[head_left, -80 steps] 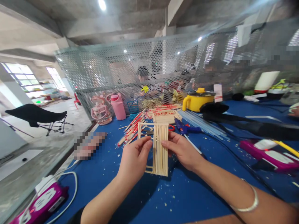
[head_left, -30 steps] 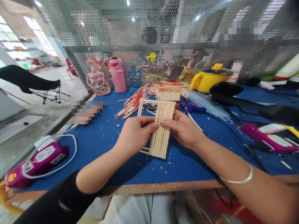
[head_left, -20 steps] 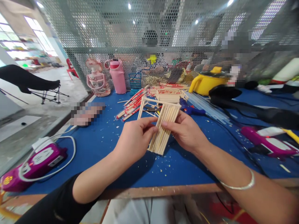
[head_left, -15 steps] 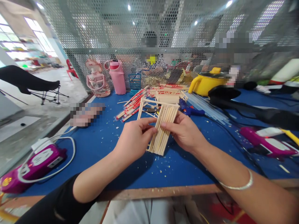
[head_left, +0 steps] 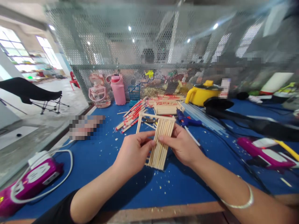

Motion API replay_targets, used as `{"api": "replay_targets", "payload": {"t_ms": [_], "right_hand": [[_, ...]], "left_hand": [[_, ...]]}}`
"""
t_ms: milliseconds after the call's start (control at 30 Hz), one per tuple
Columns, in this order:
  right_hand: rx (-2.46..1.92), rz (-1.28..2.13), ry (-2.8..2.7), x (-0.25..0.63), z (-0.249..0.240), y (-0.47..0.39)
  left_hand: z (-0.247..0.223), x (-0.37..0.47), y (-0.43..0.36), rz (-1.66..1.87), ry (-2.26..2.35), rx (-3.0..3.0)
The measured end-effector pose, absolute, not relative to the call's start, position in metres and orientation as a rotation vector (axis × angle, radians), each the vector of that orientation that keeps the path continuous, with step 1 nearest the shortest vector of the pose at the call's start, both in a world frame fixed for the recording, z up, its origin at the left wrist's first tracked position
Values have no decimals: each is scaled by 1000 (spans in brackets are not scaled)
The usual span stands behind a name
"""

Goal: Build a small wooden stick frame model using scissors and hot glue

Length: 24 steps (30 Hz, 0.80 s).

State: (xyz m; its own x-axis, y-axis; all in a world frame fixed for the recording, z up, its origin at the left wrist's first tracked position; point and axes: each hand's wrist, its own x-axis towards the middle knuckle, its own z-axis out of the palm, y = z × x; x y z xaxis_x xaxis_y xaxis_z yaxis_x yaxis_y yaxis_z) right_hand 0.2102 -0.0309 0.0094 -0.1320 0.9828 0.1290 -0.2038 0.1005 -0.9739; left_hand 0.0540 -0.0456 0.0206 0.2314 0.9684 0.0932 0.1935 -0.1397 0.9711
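Observation:
Between my hands is a small frame of pale wooden sticks (head_left: 161,146), with a row of sticks laid side by side as a panel on its right part. My left hand (head_left: 136,151) pinches the panel's left edge, thumb in front. From the right, my right hand (head_left: 183,144) grips the other edge, its thumb lying across the front and its other fingers behind, partly hidden. The frame is held tilted above the blue table. Beyond it lie a blue glue gun (head_left: 188,119), pliers (head_left: 149,120) and a second stick construction (head_left: 168,109).
Red-wrapped stick bundles (head_left: 133,115) and clear glue sticks (head_left: 207,119) lie farther back. A pink bottle (head_left: 118,90), a clear bottle (head_left: 100,95) and a yellow pot (head_left: 203,95) stand by the mesh screen (head_left: 105,46). Purple power strips (head_left: 35,177) flank the table; a person sits beyond the mesh.
The view has tilted up, so the table and hands appear lower. The stick frame is turned slightly more upright; both hands keep their hold on it.

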Motion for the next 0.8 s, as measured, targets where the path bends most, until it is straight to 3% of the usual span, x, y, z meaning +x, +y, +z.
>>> {"api": "replay_targets", "payload": {"t_ms": [567,800], "right_hand": [[-953,1259,-1274,211,14,-37],[-916,1278,-1332,210,17,-39]], "left_hand": [[20,54,-49,963,1057,1555],[21,52,-49,1180,1186,1762]]}}
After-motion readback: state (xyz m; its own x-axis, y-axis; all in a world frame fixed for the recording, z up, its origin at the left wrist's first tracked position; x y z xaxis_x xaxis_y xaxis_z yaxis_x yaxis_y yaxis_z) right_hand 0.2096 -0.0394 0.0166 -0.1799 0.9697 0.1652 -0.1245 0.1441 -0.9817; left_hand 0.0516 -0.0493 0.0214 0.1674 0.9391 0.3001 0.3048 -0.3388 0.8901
